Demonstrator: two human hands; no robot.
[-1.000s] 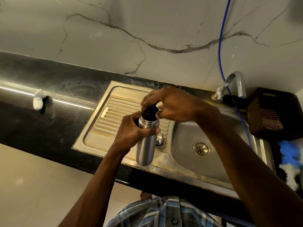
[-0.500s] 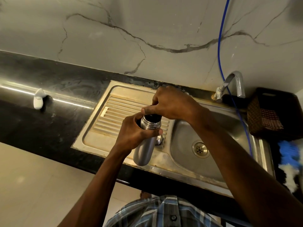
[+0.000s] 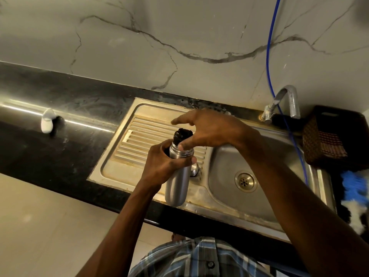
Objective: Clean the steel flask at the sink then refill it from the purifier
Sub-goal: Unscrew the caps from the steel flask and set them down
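Left hand [image 3: 163,162] grips the steel flask [image 3: 177,174] mid-frame; right hand [image 3: 207,130] pinches its black cap [image 3: 182,135] — a slippery grip could drop either into the sink [image 3: 225,204].

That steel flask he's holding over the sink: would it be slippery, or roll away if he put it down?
Probably a bit slippery: the steel flask has a smooth, shiny wall, and the left hand wraps right round its upper body. It looks rigid, not squashy. Laid on its side, its round body would likely roll on the ribbed drainboard; standing upright, being tall and narrow, it could tip.
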